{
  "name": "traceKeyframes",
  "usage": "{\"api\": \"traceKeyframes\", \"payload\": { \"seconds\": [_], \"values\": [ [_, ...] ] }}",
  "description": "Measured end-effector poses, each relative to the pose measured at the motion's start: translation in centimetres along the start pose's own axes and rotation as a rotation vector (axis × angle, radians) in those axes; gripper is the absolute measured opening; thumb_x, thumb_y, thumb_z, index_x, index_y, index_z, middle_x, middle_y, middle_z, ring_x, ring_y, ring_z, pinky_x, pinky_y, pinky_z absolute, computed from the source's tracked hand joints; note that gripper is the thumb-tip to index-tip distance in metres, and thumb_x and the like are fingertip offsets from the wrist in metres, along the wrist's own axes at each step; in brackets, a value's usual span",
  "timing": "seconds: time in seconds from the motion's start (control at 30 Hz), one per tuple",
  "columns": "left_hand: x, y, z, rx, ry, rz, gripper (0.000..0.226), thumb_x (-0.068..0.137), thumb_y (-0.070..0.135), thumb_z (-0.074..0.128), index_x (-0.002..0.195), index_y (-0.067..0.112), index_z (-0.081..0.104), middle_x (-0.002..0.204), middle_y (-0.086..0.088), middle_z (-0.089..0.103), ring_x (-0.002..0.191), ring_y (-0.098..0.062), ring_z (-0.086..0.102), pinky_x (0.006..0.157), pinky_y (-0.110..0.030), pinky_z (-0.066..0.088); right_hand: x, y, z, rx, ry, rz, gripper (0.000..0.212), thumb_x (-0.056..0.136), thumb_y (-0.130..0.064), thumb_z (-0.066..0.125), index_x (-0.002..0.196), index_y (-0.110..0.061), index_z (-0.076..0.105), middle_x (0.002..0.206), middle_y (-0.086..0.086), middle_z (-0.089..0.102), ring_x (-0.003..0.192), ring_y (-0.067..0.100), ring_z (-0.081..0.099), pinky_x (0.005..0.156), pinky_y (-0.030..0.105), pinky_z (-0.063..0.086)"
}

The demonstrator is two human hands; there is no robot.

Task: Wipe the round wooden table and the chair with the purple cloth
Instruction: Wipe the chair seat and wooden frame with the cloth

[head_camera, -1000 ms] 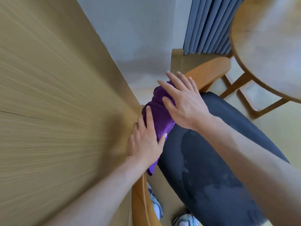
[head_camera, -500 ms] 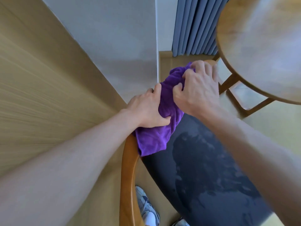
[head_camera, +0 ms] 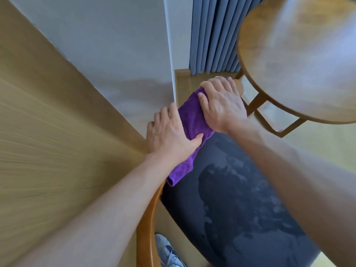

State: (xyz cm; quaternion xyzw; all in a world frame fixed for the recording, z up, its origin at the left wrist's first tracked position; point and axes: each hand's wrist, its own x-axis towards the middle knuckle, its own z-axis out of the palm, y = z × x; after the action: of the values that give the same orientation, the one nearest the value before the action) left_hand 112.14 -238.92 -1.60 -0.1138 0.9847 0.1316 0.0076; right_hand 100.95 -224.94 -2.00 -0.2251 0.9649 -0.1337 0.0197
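Note:
The purple cloth (head_camera: 190, 120) is wrapped over the curved wooden back rail of the chair (head_camera: 146, 224). My left hand (head_camera: 169, 137) clamps the cloth's nearer part, thumb on the seat side. My right hand (head_camera: 221, 105) grips the farther part, close to the rail's end (head_camera: 238, 86). The chair's dark grey seat (head_camera: 231, 199) carries darker damp-looking patches. The round wooden table (head_camera: 300, 60) stands at the upper right, apart from both hands.
A tan wooden panel (head_camera: 48, 132) fills the left, close against the chair rail. A white wall (head_camera: 115, 45) and a blue-grey curtain (head_camera: 212, 35) stand behind. The table's legs (head_camera: 256, 103) sit just beyond my right hand. A sneaker (head_camera: 167, 251) shows below the chair.
Both hands have slid with the cloth along the chair rail toward its far end. My right hand went from lying flat to gripping the cloth.

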Motion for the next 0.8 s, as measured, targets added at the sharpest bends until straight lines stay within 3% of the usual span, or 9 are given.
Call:
{"api": "traceKeyframes", "payload": {
  "seconds": [0.13,0.27,0.33,0.4,0.47,0.53,0.63,0.7,0.8],
  "values": [
    [-2.9,1.5,1.2,0.057,-0.059,-0.129,0.124,0.066,0.080,0.076,0.151,0.009,0.022,0.138,-0.015,0.049,0.122,-0.032,0.054,0.097,-0.043,0.051,-1.4,-0.5,0.3,0.052,0.072,0.139,0.048,0.107,-0.046,0.021,0.140,-0.020,0.045,0.152,0.003,0.044,0.151,0.027,0.025,0.127,0.045,0.011],
    [0.0,-0.9,0.0,-0.049,-0.184,-0.008,0.100,0.068,0.076,0.078,0.134,0.014,0.034,0.126,-0.008,0.056,0.108,-0.028,0.061,0.082,-0.039,0.052,-3.6,-1.5,-0.4,0.074,-0.008,0.191,0.060,0.107,-0.045,0.027,0.159,-0.017,0.024,0.169,0.006,0.020,0.157,0.027,0.011,0.126,0.042,0.004],
    [1.5,-2.4,-0.8,-0.153,-0.344,0.050,0.101,0.061,0.083,0.074,0.131,0.023,0.034,0.121,0.001,0.058,0.098,-0.022,0.060,0.077,-0.035,0.050,-4.7,-1.2,-1.6,-0.017,-0.046,0.196,0.059,0.104,-0.046,0.032,0.154,-0.015,0.033,0.162,0.009,0.032,0.150,0.031,0.027,0.123,0.047,0.016],
    [2.7,-3.4,-1.3,-0.228,-0.497,0.055,0.109,0.049,0.090,0.074,0.132,0.031,0.035,0.121,0.008,0.058,0.103,-0.020,0.061,0.084,-0.038,0.055,-4.8,-0.8,-3.2,-0.139,-0.033,0.179,0.045,0.097,-0.047,0.030,0.119,-0.014,0.053,0.125,0.009,0.055,0.118,0.032,0.050,0.108,0.053,0.032],
    [4.2,-3.8,-1.5,-0.304,-0.574,0.049,0.122,0.037,0.093,0.077,0.137,0.035,0.038,0.127,0.010,0.060,0.112,-0.020,0.062,0.095,-0.044,0.057,-3.0,-0.6,-4.7,-0.188,0.023,0.185,0.040,0.093,-0.049,0.026,0.087,-0.017,0.048,0.095,0.002,0.048,0.099,0.030,0.051,0.098,0.055,0.035],
    [5.2,-3.9,-1.5,-0.400,-0.635,0.077,0.123,0.035,0.091,0.082,0.139,0.040,0.042,0.127,0.017,0.063,0.114,-0.012,0.062,0.102,-0.043,0.055,-0.4,-0.5,-5.0,-0.174,0.028,0.121,0.048,0.094,-0.053,0.027,0.093,-0.015,0.055,0.102,0.003,0.051,0.107,0.031,0.051,0.101,0.053,0.035],
    [6.0,-3.9,-1.3,-0.482,-0.690,0.144,0.102,0.045,0.080,0.088,0.132,0.048,0.045,0.120,0.025,0.064,0.107,0.004,0.062,0.104,-0.035,0.052,1.2,-0.2,-2.9,-0.059,-0.074,-0.095,0.047,0.101,-0.047,0.032,0.128,-0.021,0.061,0.138,0.001,0.056,0.132,0.025,0.046,0.117,0.045,0.027],
    [6.3,-3.7,-1.6,-0.496,-0.721,0.131,0.105,0.048,0.080,0.087,0.137,0.043,0.044,0.123,0.021,0.063,0.110,-0.001,0.061,0.100,-0.032,0.052,0.6,0.3,-1.3,-0.035,-0.015,-0.071,0.042,0.102,-0.045,0.033,0.118,-0.027,0.067,0.132,-0.005,0.062,0.129,0.020,0.047,0.120,0.041,0.021],
    [6.0,-2.4,-1.9,-0.544,-0.640,0.062,0.093,0.046,0.087,0.079,0.122,0.042,0.050,0.112,0.021,0.064,0.102,-0.001,0.062,0.080,-0.022,0.049,0.3,0.4,-0.5,-0.035,0.054,-0.023,0.042,0.102,-0.044,0.031,0.110,-0.028,0.070,0.125,-0.008,0.065,0.125,0.018,0.050,0.119,0.040,0.022]
  ]
}}
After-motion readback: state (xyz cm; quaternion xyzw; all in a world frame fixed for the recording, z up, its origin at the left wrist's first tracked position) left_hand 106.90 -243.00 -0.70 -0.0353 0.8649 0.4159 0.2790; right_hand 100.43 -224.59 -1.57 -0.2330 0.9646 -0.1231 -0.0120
